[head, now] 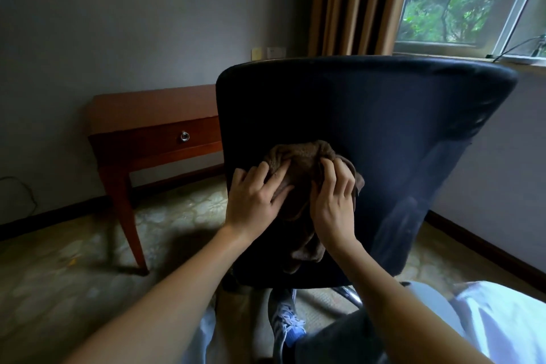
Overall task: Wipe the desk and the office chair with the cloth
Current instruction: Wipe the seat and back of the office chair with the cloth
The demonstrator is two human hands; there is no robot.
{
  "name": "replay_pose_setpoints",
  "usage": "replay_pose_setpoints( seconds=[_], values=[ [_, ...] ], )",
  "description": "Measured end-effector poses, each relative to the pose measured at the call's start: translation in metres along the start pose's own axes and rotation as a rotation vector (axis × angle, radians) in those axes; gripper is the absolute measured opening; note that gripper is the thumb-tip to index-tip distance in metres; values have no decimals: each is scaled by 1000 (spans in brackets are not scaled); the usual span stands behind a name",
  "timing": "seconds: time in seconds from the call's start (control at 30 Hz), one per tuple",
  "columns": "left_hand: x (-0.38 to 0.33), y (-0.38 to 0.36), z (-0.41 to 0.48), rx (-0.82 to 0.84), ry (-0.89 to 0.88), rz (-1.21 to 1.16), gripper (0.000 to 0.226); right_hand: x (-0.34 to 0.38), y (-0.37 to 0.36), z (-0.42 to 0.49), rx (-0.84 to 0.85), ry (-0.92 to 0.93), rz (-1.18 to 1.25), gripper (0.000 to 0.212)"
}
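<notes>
Head camera view, the only one. Near the middle of the picture, the brown cloth (301, 161) is bunched up against the back of the black office chair (384, 127). The cloth's lower end hangs down the backrest toward 6 o'clock.

The left hand (255, 204) is at about 6 to 7 o'clock from the middle. Its fingers are spread and nearly straight. Some press flat on the cloth, and the outer ones touch the chair's back. The right hand (334, 204) is just beside it, at about 5 o'clock. Its fingers are bent and dig into the cloth, gripping a fold of it. Both bare arms come up from the bottom of the picture.

The backrest fills the middle and the 3 o'clock side. A shiny metal leg (348, 294) of the chair shows under it at about 5 o'clock.

The wooden desk (147, 109) stands at 9 o'clock against the grey wall, apart from the hands. Its right end is hidden behind the chair. It has one drawer with a round ring pull (185, 136).

At about 1 o'clock hangs a brown curtain (354, 0). At 2 o'clock is a window (461, 6) with green trees outside. A patterned carpet (74, 260) covers the floor at 8 o'clock. A grey and blue shoe (288, 325) shows at 6 o'clock, below the chair.
</notes>
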State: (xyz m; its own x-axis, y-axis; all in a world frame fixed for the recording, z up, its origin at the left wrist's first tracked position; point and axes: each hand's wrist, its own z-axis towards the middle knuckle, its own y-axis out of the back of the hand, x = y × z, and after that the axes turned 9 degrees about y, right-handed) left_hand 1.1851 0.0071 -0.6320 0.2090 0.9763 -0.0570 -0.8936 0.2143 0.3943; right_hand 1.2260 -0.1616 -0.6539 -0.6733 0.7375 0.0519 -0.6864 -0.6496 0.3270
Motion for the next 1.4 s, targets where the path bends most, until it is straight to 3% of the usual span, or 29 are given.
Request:
replay_pose_setpoints(
  seconds=[0.2, 0.37, 0.57, 0.83, 1.03, 1.4],
  values=[
    [8, -15, -27, 49, -38, 8, 43, -6, -16, -31, -3, -2, -30, 66],
    [13, -29, -47, 88, -49, 33, 42, -14, -31, -54, 4, 27, -55, 49],
    [17, -42, -75, 172, -92, 23, 43, -21, -41, -86, 44, 17, -47, 48],
    [22, -51, -101, 291, -194, 23, 45, -15, -47, -124, 106, -93, -52, 61],
    [17, -60, -130, 390, -122, 39, 46, -17, -48, -143, 177, -84, -56, 43],
    [1, -62, -157, 736, 29, 108, 46, -19, -48, -174, 306, -122, -58, 43]
  ],
)
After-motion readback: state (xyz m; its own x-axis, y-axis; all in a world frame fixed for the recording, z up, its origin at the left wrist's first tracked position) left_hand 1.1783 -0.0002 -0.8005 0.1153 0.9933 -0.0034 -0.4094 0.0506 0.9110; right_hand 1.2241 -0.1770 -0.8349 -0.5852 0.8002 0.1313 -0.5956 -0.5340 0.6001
